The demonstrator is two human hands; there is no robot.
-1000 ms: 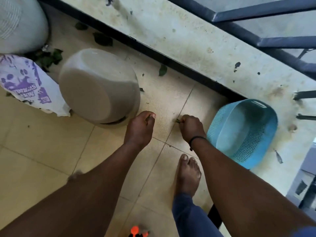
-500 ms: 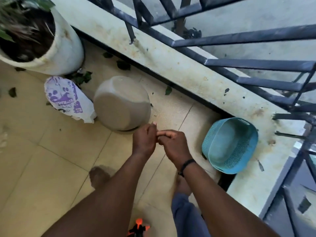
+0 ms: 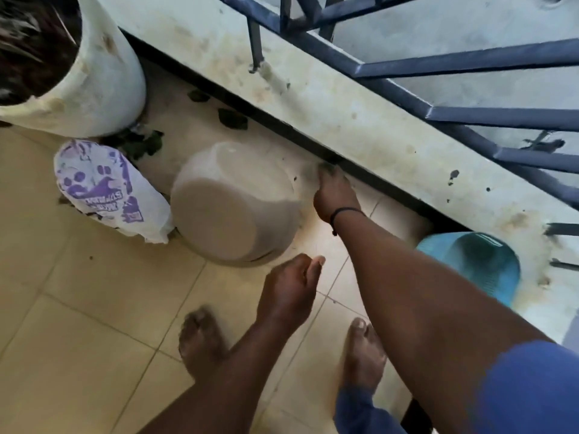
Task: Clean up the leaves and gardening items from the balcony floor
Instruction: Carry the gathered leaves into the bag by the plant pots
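Right hand (image 3: 334, 191) reaches leaf (image 3: 326, 166) by ledge (image 3: 376, 133), grip blurred, cannot tell; left hand (image 3: 289, 292) curled, contents hidden

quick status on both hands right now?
Left hand: fingers curled together; whether it holds anything cannot be told.
Right hand: fingertips on a small dark green leaf at the ledge base; grip unclear.
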